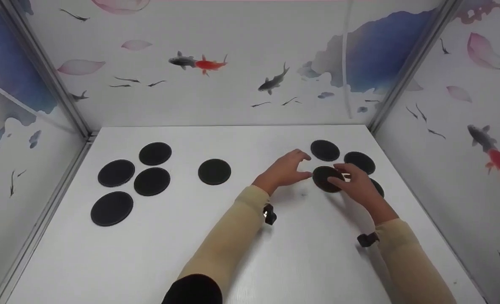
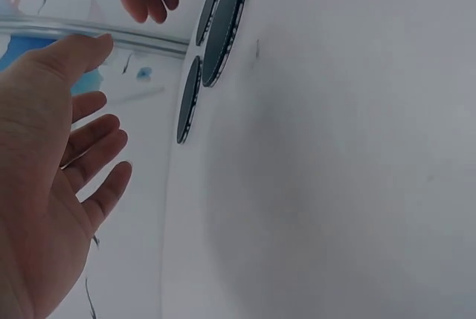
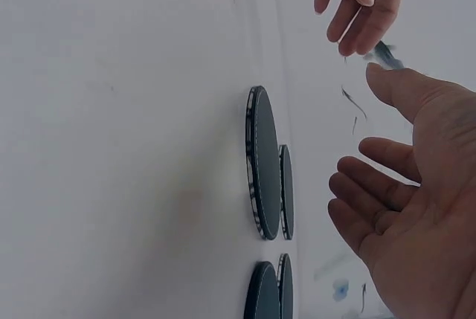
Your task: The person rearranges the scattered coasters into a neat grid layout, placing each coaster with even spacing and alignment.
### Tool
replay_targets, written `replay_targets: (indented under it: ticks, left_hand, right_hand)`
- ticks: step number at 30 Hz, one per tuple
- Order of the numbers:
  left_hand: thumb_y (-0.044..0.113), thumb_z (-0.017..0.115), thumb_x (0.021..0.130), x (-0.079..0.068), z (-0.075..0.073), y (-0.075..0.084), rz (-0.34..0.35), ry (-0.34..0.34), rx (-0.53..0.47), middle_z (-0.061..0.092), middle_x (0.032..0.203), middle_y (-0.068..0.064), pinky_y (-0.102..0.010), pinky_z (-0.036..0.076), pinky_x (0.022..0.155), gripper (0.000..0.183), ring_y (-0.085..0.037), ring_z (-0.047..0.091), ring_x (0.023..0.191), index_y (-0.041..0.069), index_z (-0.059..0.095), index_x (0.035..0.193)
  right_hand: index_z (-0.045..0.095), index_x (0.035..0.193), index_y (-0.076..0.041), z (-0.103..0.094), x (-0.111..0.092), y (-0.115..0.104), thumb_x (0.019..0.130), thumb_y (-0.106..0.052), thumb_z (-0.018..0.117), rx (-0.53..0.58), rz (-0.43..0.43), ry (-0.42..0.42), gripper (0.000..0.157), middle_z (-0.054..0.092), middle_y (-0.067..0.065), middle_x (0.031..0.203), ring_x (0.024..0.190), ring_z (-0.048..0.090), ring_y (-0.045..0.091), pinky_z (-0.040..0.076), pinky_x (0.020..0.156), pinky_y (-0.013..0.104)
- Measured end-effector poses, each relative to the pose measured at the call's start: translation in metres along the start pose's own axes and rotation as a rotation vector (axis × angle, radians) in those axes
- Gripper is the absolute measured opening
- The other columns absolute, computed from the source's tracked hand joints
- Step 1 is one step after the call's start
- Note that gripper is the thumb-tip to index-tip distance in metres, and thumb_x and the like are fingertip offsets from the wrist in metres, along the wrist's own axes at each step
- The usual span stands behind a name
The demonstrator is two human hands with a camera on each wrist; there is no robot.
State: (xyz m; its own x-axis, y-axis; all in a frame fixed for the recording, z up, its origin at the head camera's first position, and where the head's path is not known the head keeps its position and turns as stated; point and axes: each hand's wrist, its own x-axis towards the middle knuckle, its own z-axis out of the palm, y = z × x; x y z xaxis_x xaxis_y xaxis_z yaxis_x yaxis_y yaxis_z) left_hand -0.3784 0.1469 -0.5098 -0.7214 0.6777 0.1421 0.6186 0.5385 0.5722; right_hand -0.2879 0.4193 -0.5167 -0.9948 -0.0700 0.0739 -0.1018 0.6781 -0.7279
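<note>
My right hand (image 1: 361, 188) hovers over a black round disc (image 1: 322, 180) at the right of the white table, its thumb and fingers apart. In the right wrist view, this hand (image 3: 424, 215) has loosely bent fingers, holds nothing and stays off the discs. My left hand (image 1: 284, 169) is in the air just left of that disc, fingers loosely spread, with nothing in its grasp, as the left wrist view of the hand (image 2: 44, 185) confirms. Around the right hand lie a far disc (image 1: 325, 150), another disc (image 1: 360, 162) and one partly hidden disc (image 1: 378, 188).
A single black disc (image 1: 214, 172) lies left of centre. Several more, among them a near-left disc (image 1: 112, 209) and a back disc (image 1: 155, 153), are grouped on the left. White panels (image 1: 233, 101) printed with fish and petals enclose the table's back and sides.
</note>
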Motion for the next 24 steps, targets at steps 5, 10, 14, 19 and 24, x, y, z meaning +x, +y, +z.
replay_targets:
  ticks: [5,10,14,19,24]
  left_hand:
    - [0.044,0.074,0.108,0.009,0.012,0.011,-0.013,0.007,-0.026,0.057,0.155,0.001,-0.029,0.046,0.118,0.055,-0.014,0.057,0.142,0.019,0.061,0.155]
    - [0.042,0.074,0.108,0.015,0.022,0.022,-0.014,0.0,-0.02,0.056,0.158,0.001,-0.028,0.045,0.119,0.054,-0.014,0.056,0.143,0.018,0.061,0.154]
    - [0.042,0.074,0.107,0.02,0.031,0.026,0.011,-0.005,0.01,0.057,0.158,-0.001,-0.027,0.041,0.121,0.054,-0.015,0.054,0.146,0.016,0.062,0.153]
    - [0.042,0.076,0.106,0.028,0.045,0.025,0.028,-0.021,0.014,0.059,0.153,-0.001,-0.026,0.04,0.122,0.055,-0.014,0.054,0.145,0.013,0.063,0.151]
    - [0.044,0.078,0.105,0.028,0.055,0.021,-0.026,-0.048,0.027,0.058,0.155,0.0,-0.026,0.04,0.123,0.058,-0.014,0.053,0.146,0.016,0.062,0.154]
  right_hand:
    - [0.055,0.158,-0.001,-0.011,-0.008,0.01,0.105,-0.04,0.079,0.004,0.042,0.047,0.07,0.055,0.028,0.158,0.143,0.055,0.048,0.047,0.117,0.062]
    - [0.054,0.158,0.002,-0.015,-0.011,0.018,0.105,-0.038,0.079,0.003,0.063,0.058,0.07,0.054,0.032,0.156,0.139,0.058,0.052,0.048,0.114,0.063]
    - [0.053,0.158,0.004,-0.018,-0.013,0.025,0.105,-0.037,0.08,-0.009,0.064,0.054,0.073,0.052,0.033,0.156,0.143,0.055,0.053,0.044,0.119,0.065]
    - [0.05,0.159,0.005,-0.02,-0.014,0.033,0.103,-0.037,0.082,-0.067,0.068,0.037,0.077,0.052,0.033,0.155,0.143,0.053,0.052,0.041,0.12,0.066]
    - [0.051,0.159,0.004,-0.015,-0.012,0.038,0.101,-0.038,0.085,-0.118,0.053,-0.014,0.079,0.05,0.03,0.16,0.15,0.046,0.051,0.035,0.124,0.067]
